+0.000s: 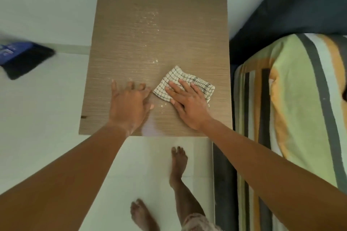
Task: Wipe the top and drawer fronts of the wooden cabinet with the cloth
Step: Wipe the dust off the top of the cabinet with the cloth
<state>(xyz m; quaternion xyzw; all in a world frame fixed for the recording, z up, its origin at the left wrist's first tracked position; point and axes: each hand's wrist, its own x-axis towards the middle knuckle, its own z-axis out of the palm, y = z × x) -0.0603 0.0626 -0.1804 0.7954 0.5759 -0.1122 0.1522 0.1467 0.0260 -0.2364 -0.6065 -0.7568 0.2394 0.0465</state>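
Observation:
The wooden cabinet top [131,47] fills the middle of the head view, seen from above, with white crumbs or dust scattered along its centre. A folded white cloth with a dark grid pattern [180,78] lies on the near right part of the top. My right hand [187,103] lies flat on the cloth, fingers spread, pressing it down. My left hand [129,103] rests on the bare wood just left of the cloth, fingers bent and apart, holding nothing. The drawer fronts are hidden below the top.
A bed with a striped green, orange and grey cover [293,110] stands close against the cabinet's right side. A blurred blue and black object [20,58] lies on the pale floor at the left. My bare feet [178,161] stand on the floor in front of the cabinet.

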